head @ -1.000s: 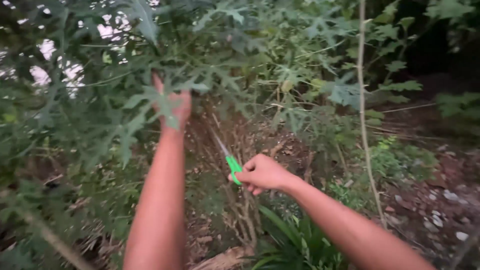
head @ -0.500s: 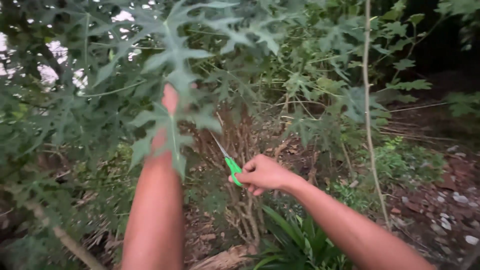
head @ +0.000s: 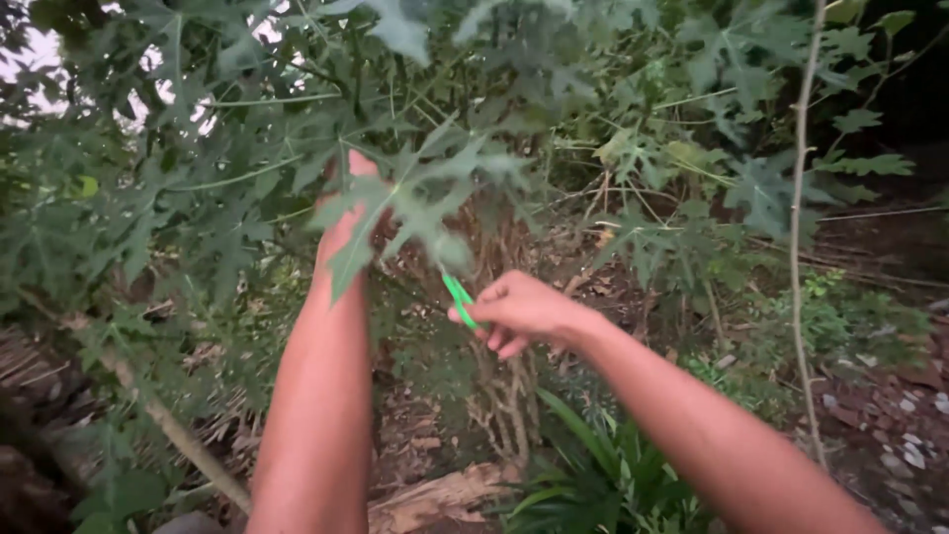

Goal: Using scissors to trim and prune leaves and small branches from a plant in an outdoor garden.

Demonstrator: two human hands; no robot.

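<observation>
Overgrown outdoor garden or thicket: lobed-leaf plants (head: pixel 415 198) crowded the view, above bare soil (head: pixel 870 396), dry stems and leaf litter.

Thin bare sapling stem (head: pixel 797 247) stands right of the dry brown stalk clump (head: pixel 509 386); strap-leaved plant (head: pixel 593 475) just below-right; fallen wood (head: pixel 445 499) at its foot.

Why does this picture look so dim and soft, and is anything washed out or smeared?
Head view: dim, flat light under foliage, no hard shadows; sky patches top left are blown out white; the lobed leaves covering the left hand are smeared by motion; the right hand and green-handled tool are clearer, though soft.
</observation>
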